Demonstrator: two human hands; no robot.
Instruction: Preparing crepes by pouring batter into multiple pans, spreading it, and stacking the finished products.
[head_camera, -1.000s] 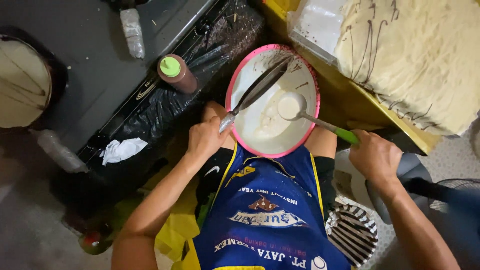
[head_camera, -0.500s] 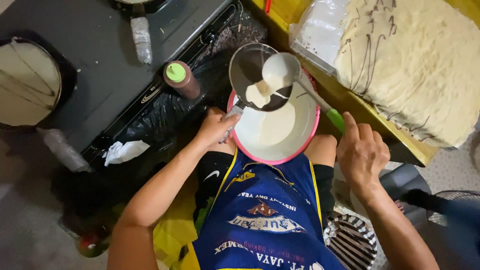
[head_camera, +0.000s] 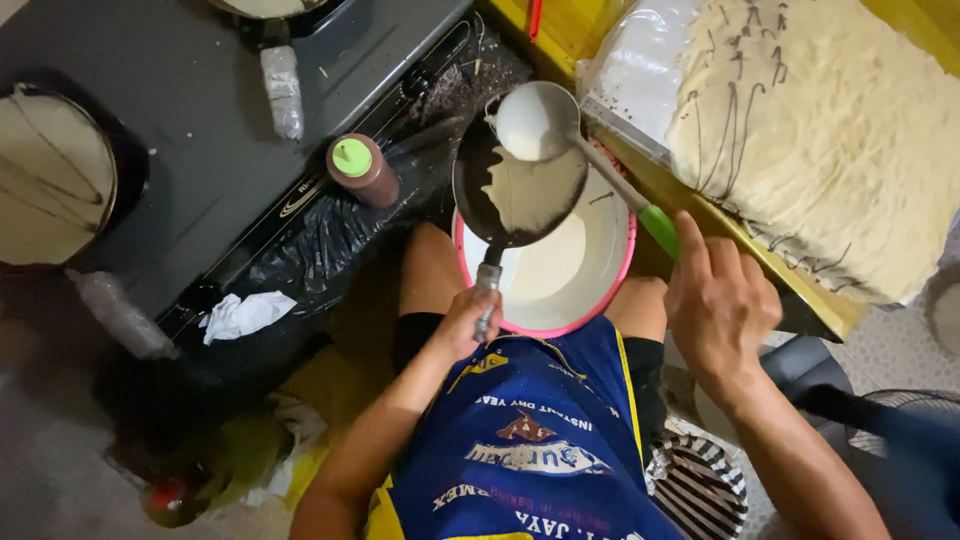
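Dark stove top (head_camera: 230, 150) fills the upper left; at centre your small black pan (head_camera: 520, 185) hovers over the pink-rimmed batter bowl (head_camera: 560, 285), left hand (head_camera: 468, 322) closed round its handle. Your right hand (head_camera: 722, 305) grips the green-handled ladle (head_camera: 540, 122), tipped above the pan. Batter is half poured, so next likely calls for tilting to spread it

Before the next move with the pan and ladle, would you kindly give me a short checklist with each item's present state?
1. Left hand grips the pan handle: ok.
2. Right hand holds the ladle by its green handle: ok.
3. Ladle bowl over the pan: ok.
4. Pan above the pink-rimmed basin: ok.
5. Batter covers the whole pan: not ok, part remains bare.
6. Pan temperature: cannot tell.
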